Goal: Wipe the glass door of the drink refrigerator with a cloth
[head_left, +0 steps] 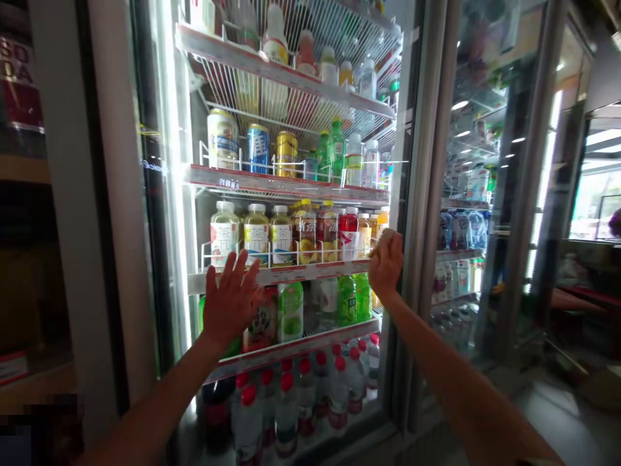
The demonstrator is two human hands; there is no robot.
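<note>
A lit drinks fridge stands in front of me behind a glass door (310,145) that carries faint reflections. My left hand (229,301) is raised with its fingers spread and holds nothing. It is before the lower shelves, near the bottles with white caps (224,226); whether the palm touches the glass I cannot tell. Towards the door's right side, my right hand (387,265) is closed round a pale, wadded cloth (387,234), mostly hidden by the fingers. That hand is at the glass, close to the metal door frame (427,213).
Cans (258,149) and bottles fill several shelves inside, with red-capped water bottles (286,408) at the bottom. To the right stands another glass-door fridge (460,252). On the left, a dark shelf unit (24,162) borders the fridge.
</note>
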